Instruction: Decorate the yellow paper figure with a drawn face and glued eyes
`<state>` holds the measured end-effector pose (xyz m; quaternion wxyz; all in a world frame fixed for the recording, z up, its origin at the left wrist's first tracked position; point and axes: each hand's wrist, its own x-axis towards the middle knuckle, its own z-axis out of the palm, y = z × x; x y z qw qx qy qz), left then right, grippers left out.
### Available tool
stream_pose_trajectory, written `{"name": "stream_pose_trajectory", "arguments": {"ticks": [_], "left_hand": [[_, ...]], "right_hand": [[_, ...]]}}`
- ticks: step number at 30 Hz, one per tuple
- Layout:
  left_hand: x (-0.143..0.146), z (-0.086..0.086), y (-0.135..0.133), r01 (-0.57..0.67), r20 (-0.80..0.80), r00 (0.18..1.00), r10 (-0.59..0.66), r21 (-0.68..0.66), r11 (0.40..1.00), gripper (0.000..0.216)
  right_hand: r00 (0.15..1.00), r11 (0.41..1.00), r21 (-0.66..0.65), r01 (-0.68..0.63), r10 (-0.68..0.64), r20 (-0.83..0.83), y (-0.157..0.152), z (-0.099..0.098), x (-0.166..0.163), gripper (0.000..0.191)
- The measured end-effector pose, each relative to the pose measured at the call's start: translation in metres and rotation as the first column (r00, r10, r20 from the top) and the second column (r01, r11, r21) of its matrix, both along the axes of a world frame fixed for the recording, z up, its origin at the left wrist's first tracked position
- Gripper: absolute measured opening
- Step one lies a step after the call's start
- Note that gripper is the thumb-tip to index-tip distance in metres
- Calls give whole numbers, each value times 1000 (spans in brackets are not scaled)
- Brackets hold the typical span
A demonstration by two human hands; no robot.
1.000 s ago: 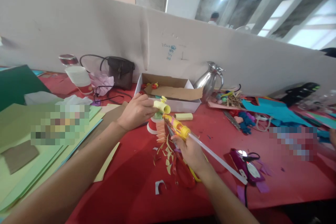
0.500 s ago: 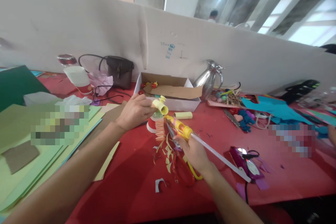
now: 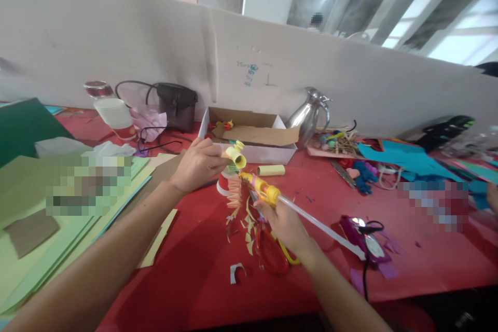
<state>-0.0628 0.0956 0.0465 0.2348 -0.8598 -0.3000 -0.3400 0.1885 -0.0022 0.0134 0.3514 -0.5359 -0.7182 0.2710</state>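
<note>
In my left hand (image 3: 198,165), closed fingers pinch a yellow paper tube (image 3: 235,157) with a small yellow piece on its upper side. An orange folded paper strip (image 3: 234,193) hangs just below the tube. My right hand (image 3: 286,225) is wrapped round a yellow hot glue gun (image 3: 261,188), its nozzle close under the tube's open end; whether they touch I cannot tell. A long clear glue stick (image 3: 319,224) juts from the gun's back. Scissors with red handles (image 3: 274,255) lie below my right hand. Another yellow paper tube (image 3: 271,170) rests behind the gun.
At the back stand a white box (image 3: 252,153), a steel jug (image 3: 309,119) and a dark bag (image 3: 177,106). Coloured paper sheets (image 3: 73,249) cover the left side. A purple device with a black cable (image 3: 363,241) lies right. Another person's hand (image 3: 492,197) shows at the right edge.
The glue gun has shifted slightly left, and the rear end of its glue stick has moved up and left. My left hand keeps its hold on the tube, almost still.
</note>
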Motion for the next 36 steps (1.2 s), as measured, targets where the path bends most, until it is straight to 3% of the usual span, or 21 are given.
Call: {"name": "stream_pose_trajectory", "arguments": {"ticks": [9,19,28,31,34,36], "left_hand": [[0,-5,5,18,107,994,-11,-67,998,19],[-1,-6,5,5,80,997,1,-72,997,19],[-8,-11,3,77,80,994,-72,-71,994,12],[-11,-12,3,49,21,999,-48,-65,997,13],[-12,-11,2,20,-47,999,-22,-55,998,14],[-13,-10,1,24,-64,998,-27,-53,998,13]], "right_hand": [[1000,1000,-16,-1,0,-10,3,-1,-2,48],[1000,1000,21,12,-12,-14,4,-5,-3,45],[975,997,-81,-15,-3,-221,8,-9,3,52],[919,988,-146,57,-110,-379,15,-8,14,54],[784,944,-265,195,-313,-536,28,-12,35,55],[697,899,-383,214,-415,-585,37,-19,50,56]]}}
